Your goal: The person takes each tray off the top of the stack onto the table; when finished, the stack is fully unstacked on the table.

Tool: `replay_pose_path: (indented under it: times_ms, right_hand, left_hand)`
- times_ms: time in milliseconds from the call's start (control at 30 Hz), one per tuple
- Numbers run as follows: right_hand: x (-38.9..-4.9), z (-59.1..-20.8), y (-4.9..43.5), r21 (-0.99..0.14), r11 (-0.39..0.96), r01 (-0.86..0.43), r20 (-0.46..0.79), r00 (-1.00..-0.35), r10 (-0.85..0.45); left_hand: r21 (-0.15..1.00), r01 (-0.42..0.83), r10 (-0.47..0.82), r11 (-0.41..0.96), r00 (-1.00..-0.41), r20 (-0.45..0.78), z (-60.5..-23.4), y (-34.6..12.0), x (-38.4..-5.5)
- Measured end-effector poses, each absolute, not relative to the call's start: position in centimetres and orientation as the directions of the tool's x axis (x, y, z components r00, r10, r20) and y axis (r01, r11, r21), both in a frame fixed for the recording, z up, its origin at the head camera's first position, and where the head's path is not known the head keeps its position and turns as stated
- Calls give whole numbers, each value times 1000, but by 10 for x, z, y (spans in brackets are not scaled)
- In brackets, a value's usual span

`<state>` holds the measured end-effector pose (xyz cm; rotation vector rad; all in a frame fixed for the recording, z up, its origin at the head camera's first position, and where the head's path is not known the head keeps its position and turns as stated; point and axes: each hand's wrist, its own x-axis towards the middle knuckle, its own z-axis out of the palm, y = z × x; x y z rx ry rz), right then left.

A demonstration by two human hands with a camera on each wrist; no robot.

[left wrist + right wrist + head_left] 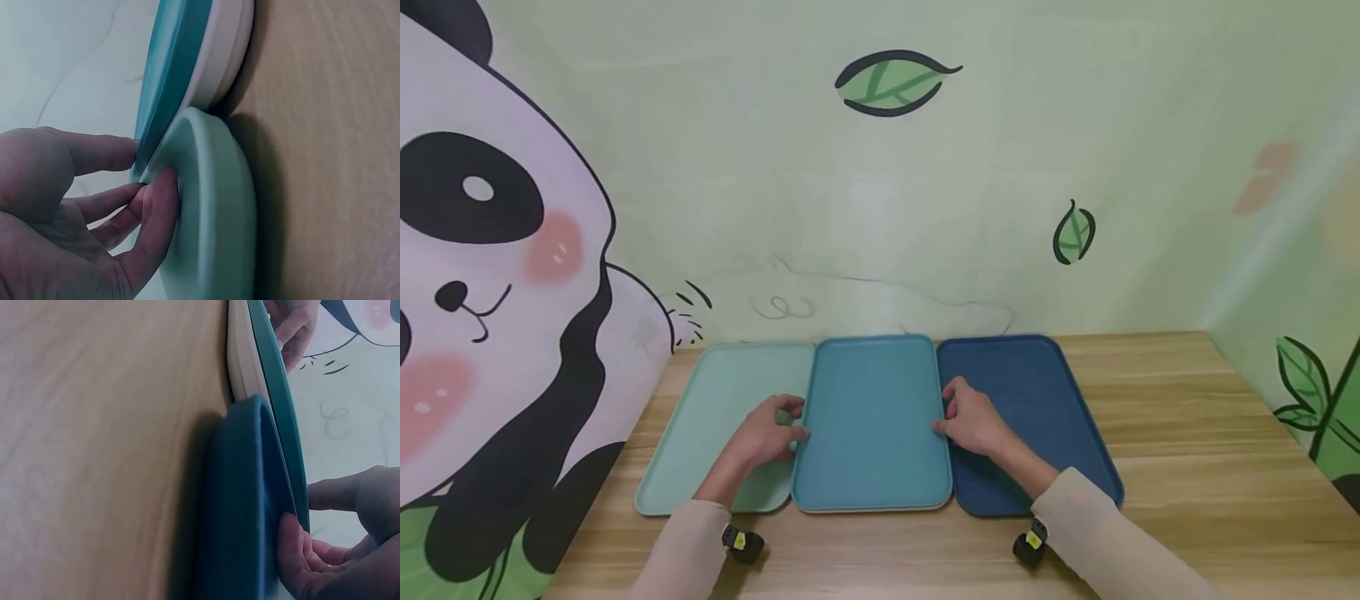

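A teal-blue tray [872,425] lies in the middle of the row, on top of a cream-white tray [226,47] whose side shows under it in both wrist views. My left hand [766,432] pinches the teal tray's left edge, thumb on the rim and fingertips below it, above a mint-green tray [737,371]. On the opposite edge my right hand [976,421] holds the teal tray the same way, over a dark blue tray [1037,392]. How far the fingertips reach under the rim is partly hidden.
The trays lie side by side on a wood-grain table [1187,433], close to the back wall [880,208]. That wall has printed leaves and a large panda [497,275] at the left. A small black wrist camera [745,546] hangs below each sleeve.
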<state>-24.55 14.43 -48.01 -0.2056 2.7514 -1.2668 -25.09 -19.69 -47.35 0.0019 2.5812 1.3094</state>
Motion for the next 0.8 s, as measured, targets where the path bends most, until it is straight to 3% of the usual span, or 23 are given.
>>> replay_pose_path:
  times_ms: [567, 800]
  right_hand:
    - [-244, -482, 139, -731, 669, -139, 45, -987, -156]
    - [-241, -470, 139, -786, 610, -101, 33, -992, -122]
  left_hand:
    - [801, -133, 118, 584, -962, -246, -472, -199, -249]
    - [801, -120, 130, 586, -962, -239, -474, -199, -252]
